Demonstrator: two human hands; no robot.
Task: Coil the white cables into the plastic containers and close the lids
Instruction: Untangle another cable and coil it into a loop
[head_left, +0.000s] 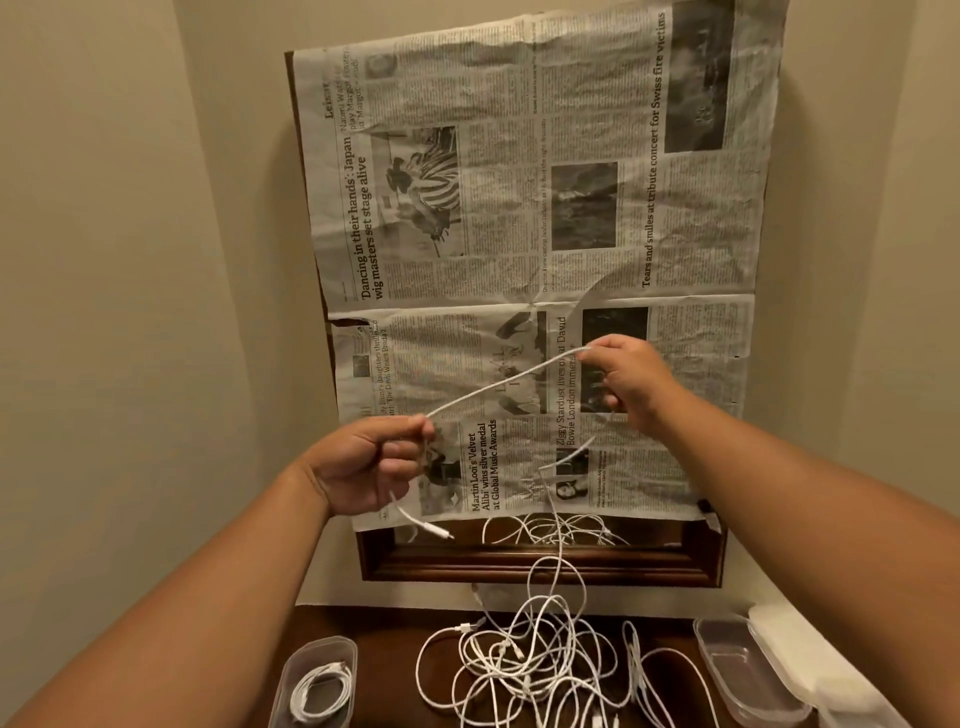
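Note:
I hold one white cable (498, 383) stretched in the air between both hands. My left hand (363, 462) pinches it near one end, and the plug dangles below that hand. My right hand (631, 382) pinches it higher up, and the rest of the cable drops down to a tangled pile of white cables (524, 665) on the dark wooden table. A clear plastic container (317, 680) at the lower left holds a coiled white cable. An empty clear container (748, 670) lies at the lower right, with a lid (810, 660) beside it.
A wood-framed mirror (540, 564) hangs on the wall behind the table, mostly covered by a sheet of newspaper (519, 208); its bare lower strip reflects cables. Beige walls close in on the left and right.

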